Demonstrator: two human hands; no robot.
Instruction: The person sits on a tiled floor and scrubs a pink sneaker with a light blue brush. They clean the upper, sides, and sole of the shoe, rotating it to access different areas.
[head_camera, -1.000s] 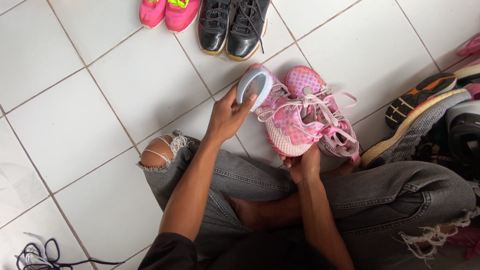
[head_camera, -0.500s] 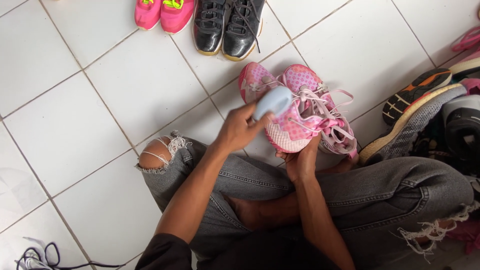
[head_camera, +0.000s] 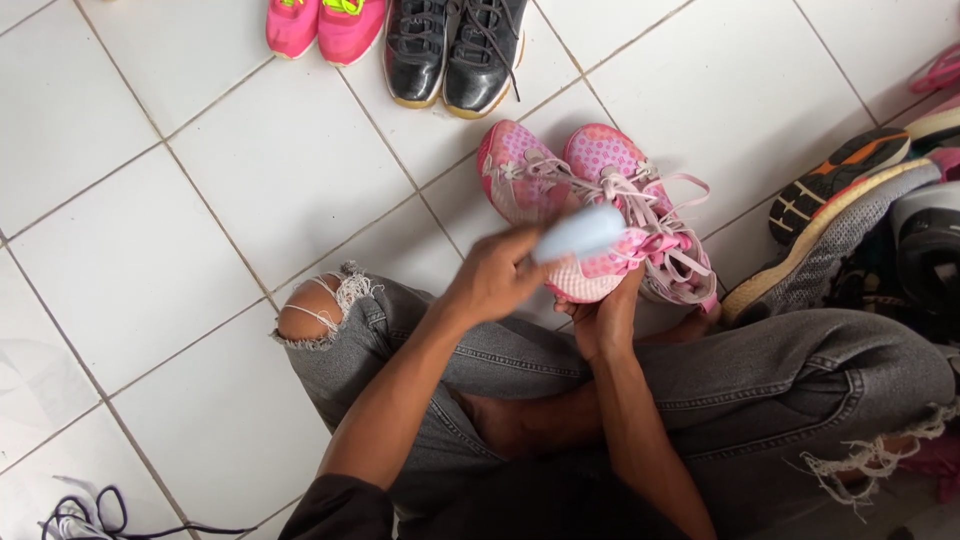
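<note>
Bare tiles (head_camera: 200, 250) left; shoe pile (head_camera: 860, 200) right

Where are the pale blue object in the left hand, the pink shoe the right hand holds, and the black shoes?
pale blue object (head_camera: 580, 232), head view, its blurred middle.
pink shoe (head_camera: 610, 265), head view, heel end above the fingers.
black shoes (head_camera: 455, 45), head view, laced uppers.
</note>
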